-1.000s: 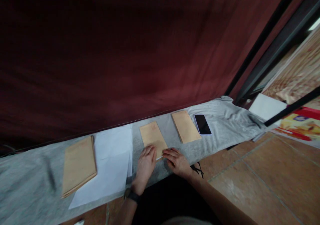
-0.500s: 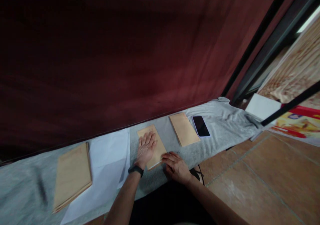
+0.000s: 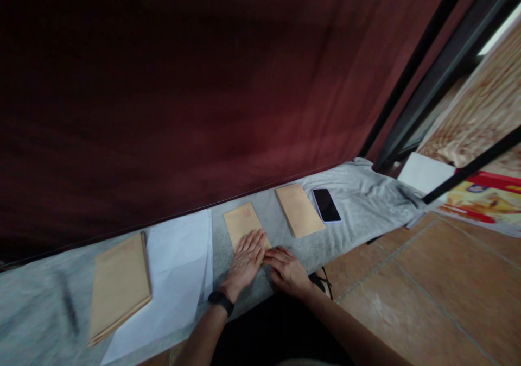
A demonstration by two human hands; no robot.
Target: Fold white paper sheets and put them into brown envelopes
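Observation:
A brown paper envelope [image 3: 242, 217] lies on the grey cloth in front of me, its near end covered by my hands. My left hand [image 3: 246, 258], with a dark band on the wrist, lies flat across that near end, fingers stretched out. My right hand [image 3: 287, 271] is closed at the envelope's near right corner, its bent fingers holding the edge; the thumb is mostly hidden. To the right lies another brown envelope [image 3: 300, 210]. Beside that one is a phone [image 3: 326, 205] with a dark screen and a pale purple case.
At the left, a stack of brown envelopes [image 3: 120, 284] partly overlaps white paper sheets [image 3: 175, 271]. Grey cloth [image 3: 358, 203] covers the narrow surface, with a dark red panel [image 3: 228, 111] behind it. A black bar [image 3: 468, 173] and printed box [image 3: 484, 197] stand right, over floor tiles [image 3: 411, 279].
My left hand has slid from the middle of the envelope toward its near end, beside my right hand. The right hand has stayed at the corner.

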